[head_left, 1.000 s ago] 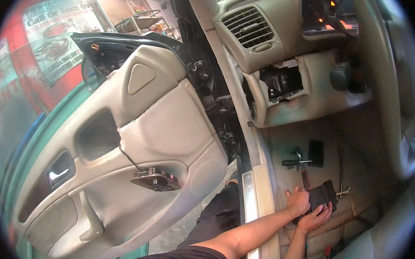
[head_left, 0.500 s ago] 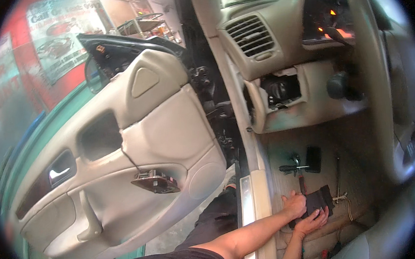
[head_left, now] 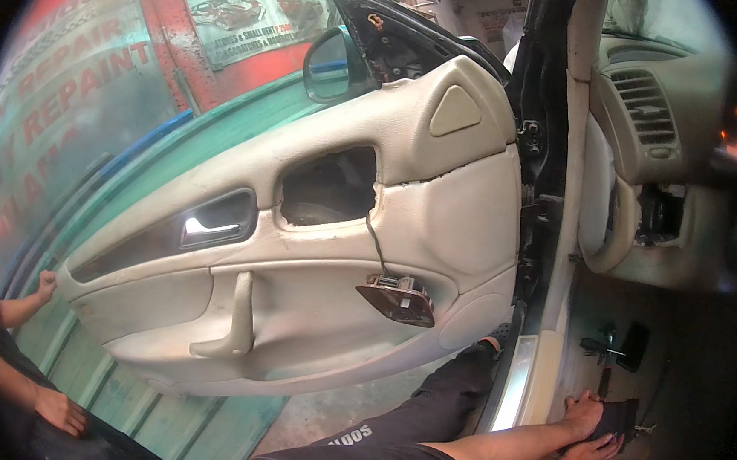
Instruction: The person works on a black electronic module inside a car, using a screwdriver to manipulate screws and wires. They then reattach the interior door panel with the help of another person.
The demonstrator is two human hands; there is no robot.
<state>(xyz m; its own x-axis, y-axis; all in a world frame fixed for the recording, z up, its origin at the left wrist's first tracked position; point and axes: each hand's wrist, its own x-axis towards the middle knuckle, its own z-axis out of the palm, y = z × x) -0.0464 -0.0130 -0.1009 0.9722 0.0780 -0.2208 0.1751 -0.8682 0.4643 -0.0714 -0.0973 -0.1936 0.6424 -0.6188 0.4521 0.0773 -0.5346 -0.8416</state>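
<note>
Holding a flat, dark, fabric-like pouch point(head_left: 619, 417) low over the beige car floor point(head_left: 575, 371)

Another person's hand point(head_left: 47, 287) meets the cream door panel's point(head_left: 456, 202) far edge, perhaps for support. The brown rectangular switch plate point(head_left: 398, 302) dangles by its thin black cable point(head_left: 376, 243), which likely keeps it from dropping. The left hand point(head_left: 584, 416) curls closed on the pouch's near edge, seemingly steadying it; the right hand point(head_left: 594, 453) lies along its lower side, grip unclear.

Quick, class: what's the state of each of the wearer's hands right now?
Left hand: curled, at the dark item; its grip cannot be told.
Right hand: against the same item; whether it grips cannot be told.
</note>
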